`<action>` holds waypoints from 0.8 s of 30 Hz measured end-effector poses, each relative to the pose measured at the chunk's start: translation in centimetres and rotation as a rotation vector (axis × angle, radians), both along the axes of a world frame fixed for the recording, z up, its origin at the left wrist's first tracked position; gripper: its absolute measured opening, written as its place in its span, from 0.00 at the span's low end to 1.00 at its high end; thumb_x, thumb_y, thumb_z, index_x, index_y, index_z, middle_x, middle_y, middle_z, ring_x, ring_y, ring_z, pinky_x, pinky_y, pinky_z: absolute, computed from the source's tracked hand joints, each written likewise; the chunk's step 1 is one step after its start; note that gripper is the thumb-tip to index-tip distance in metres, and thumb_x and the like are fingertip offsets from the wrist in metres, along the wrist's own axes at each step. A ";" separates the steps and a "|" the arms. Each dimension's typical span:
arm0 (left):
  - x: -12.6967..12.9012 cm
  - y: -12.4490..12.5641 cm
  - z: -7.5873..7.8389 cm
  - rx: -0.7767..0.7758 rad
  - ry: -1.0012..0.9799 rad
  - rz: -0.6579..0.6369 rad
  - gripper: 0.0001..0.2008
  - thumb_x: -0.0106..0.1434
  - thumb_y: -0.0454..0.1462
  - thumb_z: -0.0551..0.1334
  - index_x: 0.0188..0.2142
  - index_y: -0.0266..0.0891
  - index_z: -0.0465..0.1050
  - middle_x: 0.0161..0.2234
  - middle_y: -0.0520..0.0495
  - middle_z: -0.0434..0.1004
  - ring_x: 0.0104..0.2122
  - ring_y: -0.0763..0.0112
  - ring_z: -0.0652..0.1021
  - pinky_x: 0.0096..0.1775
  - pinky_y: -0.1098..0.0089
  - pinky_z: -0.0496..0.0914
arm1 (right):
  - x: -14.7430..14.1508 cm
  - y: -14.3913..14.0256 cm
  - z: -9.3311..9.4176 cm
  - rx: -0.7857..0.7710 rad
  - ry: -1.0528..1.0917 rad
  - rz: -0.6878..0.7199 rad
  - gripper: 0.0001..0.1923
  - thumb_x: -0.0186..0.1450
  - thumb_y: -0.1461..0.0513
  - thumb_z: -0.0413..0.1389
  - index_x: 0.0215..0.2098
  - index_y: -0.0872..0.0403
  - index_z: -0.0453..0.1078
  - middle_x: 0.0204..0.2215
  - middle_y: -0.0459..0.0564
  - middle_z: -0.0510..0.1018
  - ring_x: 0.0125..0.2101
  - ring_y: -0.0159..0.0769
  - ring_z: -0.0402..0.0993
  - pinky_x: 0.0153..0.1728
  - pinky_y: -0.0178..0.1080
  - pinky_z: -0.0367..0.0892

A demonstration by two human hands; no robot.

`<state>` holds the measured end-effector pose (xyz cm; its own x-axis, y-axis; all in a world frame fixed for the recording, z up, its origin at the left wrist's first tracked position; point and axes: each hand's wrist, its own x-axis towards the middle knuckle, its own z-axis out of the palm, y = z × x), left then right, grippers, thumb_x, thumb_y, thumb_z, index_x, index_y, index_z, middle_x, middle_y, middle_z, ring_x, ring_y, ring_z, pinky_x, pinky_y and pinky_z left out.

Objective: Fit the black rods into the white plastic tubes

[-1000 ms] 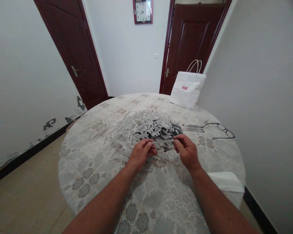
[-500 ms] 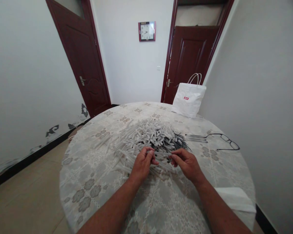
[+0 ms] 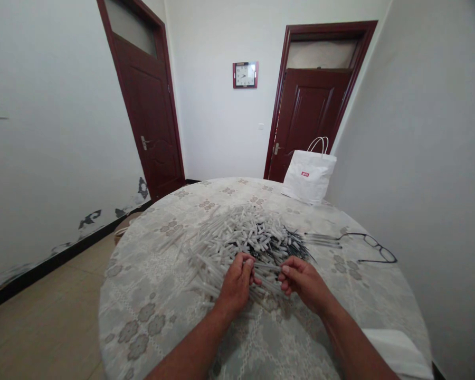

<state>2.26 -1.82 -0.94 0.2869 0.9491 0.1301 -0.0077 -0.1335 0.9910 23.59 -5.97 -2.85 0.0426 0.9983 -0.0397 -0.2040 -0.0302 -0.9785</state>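
A thin translucent pen barrel (image 3: 267,266) spans the gap between my hands, roughly level above the front of a heap. My left hand (image 3: 238,281) pinches one end of it between thumb and fingers. At the other end, my right hand (image 3: 302,278) grips with thumb and forefinger, its remaining fingers curled. Whether a refill sits inside the barrel is too small to tell. Just beyond my hands lie many short white pen caps (image 3: 257,227), dark thin refills (image 3: 296,244) at the heap's right side, and loose clear barrels (image 3: 208,268) to the left and below.
Several pens (image 3: 322,240) lie in a row right of the heap, touching or close to black-framed eyeglasses (image 3: 374,244). A white paper bag (image 3: 309,177) stands at the table's back right. Something white and flat (image 3: 398,351) lies near the front right edge of the round, cloth-covered table (image 3: 142,279).
The view has tilted upward, so the table and hands appear lower. Both hands keep hold of the barrel, with little visible change in their grip.
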 end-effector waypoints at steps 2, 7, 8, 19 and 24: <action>0.1 0.0 -0.2 0.002 -0.024 0.003 0.14 0.70 0.49 0.53 0.40 0.43 0.69 0.23 0.55 0.68 0.26 0.65 0.78 0.30 0.67 0.67 | 0.0 0.1 -0.1 0.061 -0.050 -0.007 0.19 0.60 0.49 0.66 0.37 0.53 0.71 0.29 0.49 0.82 0.25 0.35 0.78 0.26 0.37 0.74; 0.1 0.3 -0.5 -0.018 -0.111 0.009 0.14 0.69 0.49 0.56 0.41 0.43 0.70 0.26 0.54 0.68 0.24 0.67 0.75 0.30 0.67 0.69 | -0.3 0.1 0.1 0.160 -0.150 -0.028 0.18 0.62 0.49 0.65 0.38 0.54 0.72 0.33 0.52 0.84 0.29 0.38 0.81 0.32 0.41 0.76; 0.1 0.3 -0.5 -0.019 -0.122 0.014 0.14 0.68 0.49 0.56 0.41 0.43 0.70 0.26 0.54 0.68 0.23 0.67 0.75 0.30 0.67 0.69 | -0.3 0.0 0.2 0.166 -0.163 -0.033 0.17 0.62 0.49 0.64 0.38 0.54 0.71 0.33 0.52 0.84 0.29 0.38 0.81 0.33 0.41 0.76; 0.2 -0.6 0.3 0.077 -0.046 0.052 0.12 0.69 0.46 0.56 0.43 0.43 0.71 0.24 0.53 0.71 0.25 0.66 0.76 0.34 0.66 0.68 | -0.2 0.3 -0.2 0.001 0.035 0.016 0.21 0.59 0.46 0.65 0.35 0.52 0.66 0.23 0.44 0.79 0.18 0.33 0.75 0.18 0.32 0.67; 0.3 -0.5 0.1 0.131 0.059 0.043 0.13 0.71 0.47 0.54 0.45 0.43 0.70 0.23 0.52 0.73 0.25 0.65 0.76 0.35 0.66 0.68 | -0.3 0.2 0.2 0.002 0.014 0.047 0.23 0.61 0.42 0.61 0.32 0.51 0.62 0.19 0.42 0.77 0.13 0.31 0.70 0.14 0.31 0.63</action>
<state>2.58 -2.32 -0.85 0.2572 0.9366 0.2379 0.0589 -0.2609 0.9636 23.34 -5.73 -2.64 -0.0051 0.9993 -0.0382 -0.2156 -0.0384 -0.9757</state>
